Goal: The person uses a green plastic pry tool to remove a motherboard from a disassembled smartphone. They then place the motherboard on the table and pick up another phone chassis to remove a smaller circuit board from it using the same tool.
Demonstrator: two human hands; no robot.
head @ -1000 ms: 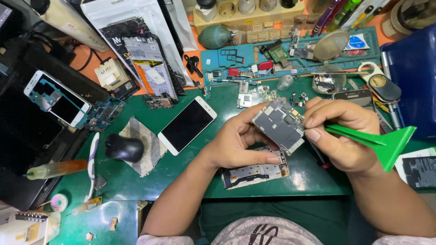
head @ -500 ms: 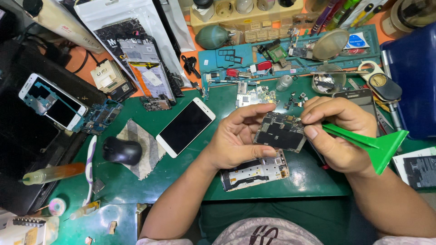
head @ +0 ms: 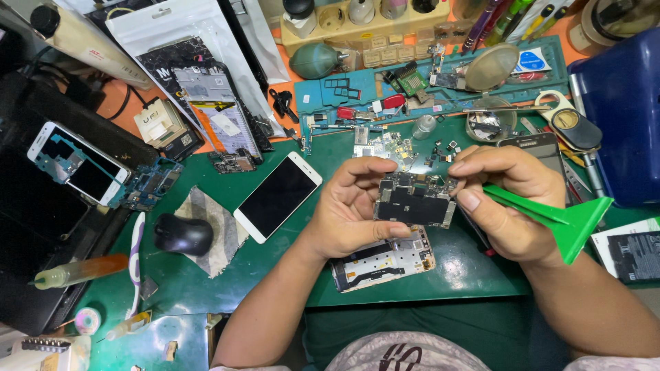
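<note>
Beneath my hands lies an opened phone frame (head: 381, 260); left hand (head: 350, 206) pinches the circuit board (head: 414, 200), right hand (head: 505, 203) grips a green pry tool (head: 560, 218).

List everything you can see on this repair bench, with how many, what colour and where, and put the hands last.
circuit board: one, dark, held above the mat between both hands
pry tool: one, green, in the right hand
phone frame: one, silver, on the mat below the board
white phone: one, black screen, left of the hands
mouse: one, black, on a grey cloth at left
syringe: one, amber, far left
air blower: one, dark green, top centre
cutting mat: one, green, under the work
left hand: grips the board's left edge
right hand: touches the board's right edge, holds the pry tool
</note>
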